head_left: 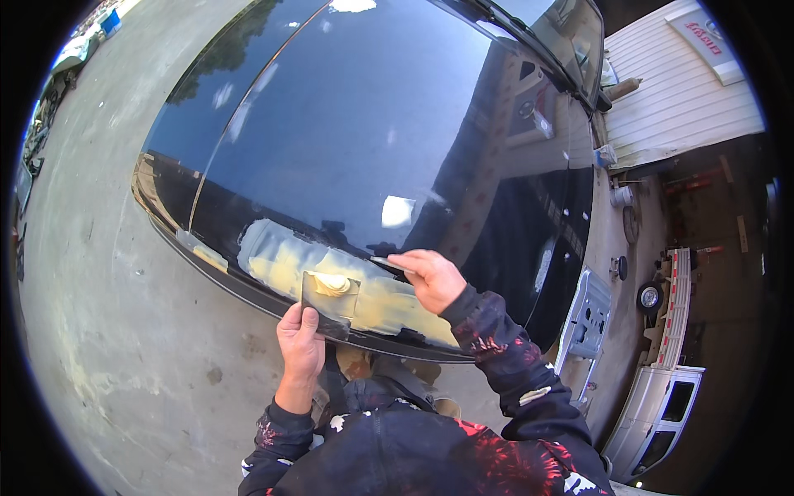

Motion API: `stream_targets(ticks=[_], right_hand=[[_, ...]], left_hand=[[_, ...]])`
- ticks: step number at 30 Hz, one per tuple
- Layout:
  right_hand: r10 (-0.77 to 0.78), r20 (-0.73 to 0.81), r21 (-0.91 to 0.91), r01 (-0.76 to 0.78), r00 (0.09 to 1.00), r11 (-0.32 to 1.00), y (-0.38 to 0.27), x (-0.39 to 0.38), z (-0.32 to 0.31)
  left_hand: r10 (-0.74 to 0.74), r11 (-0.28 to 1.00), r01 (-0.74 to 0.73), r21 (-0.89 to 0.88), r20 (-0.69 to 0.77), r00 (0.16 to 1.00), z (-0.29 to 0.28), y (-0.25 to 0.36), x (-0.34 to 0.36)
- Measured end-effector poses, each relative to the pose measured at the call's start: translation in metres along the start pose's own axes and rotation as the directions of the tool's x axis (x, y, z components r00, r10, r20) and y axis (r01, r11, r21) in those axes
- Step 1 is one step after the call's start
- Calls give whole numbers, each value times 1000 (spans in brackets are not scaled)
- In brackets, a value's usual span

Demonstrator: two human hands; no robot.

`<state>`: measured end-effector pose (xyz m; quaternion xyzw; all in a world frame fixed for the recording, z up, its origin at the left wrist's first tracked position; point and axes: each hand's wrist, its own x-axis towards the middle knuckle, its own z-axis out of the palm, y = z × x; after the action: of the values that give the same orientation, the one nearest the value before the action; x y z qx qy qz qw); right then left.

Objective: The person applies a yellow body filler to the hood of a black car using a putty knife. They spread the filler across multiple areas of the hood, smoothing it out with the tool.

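A glossy black car panel, likely a hood [347, 124], fills the middle, with a long patch of grey and cream filler [397, 310] along its near edge. My left hand [299, 347] grips a dark, flat mixing plate [329, 314] at that edge; a mound of cream putty [331, 283] sits on it. My right hand [430, 277] is closed on a thin, flat spreader [389, 263], held over the upper edge of the filler patch, up and right of the plate.
A silver panel [583, 318] stands at the right beside the car. Farther right are a silver truck cab [653, 417], a wheel [650, 296] and a white corrugated wall [678, 99]. A concrete floor [99, 281] extends at the left, with piled items [70, 58] at its far edge.
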<state>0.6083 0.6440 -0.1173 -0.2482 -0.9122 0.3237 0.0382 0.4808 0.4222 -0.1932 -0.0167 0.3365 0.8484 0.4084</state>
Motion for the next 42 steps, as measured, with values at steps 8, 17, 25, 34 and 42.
stream_targets(ticks=[8,17,25,34,42], right_hand=[[-169,-348,-560,-60,922,826,87,89,44],[-75,-112,-537,3,991,844,74,25,56],[-131,-423,-529,-128,897,839,116,70,-1],[-114,-338,-535,-91,934,840,132,70,16],[-105,-265,-471,-33,958,881,95,33,-14]], left_hand=[[6,983,10,181,-89,996,-25,11,-18],[-41,973,60,222,-88,995,-27,3,-16],[-38,969,67,237,-125,991,-33,6,-15],[-62,955,111,274,-183,981,-44,3,-28],[-62,964,87,249,-109,992,-12,-4,-12]])
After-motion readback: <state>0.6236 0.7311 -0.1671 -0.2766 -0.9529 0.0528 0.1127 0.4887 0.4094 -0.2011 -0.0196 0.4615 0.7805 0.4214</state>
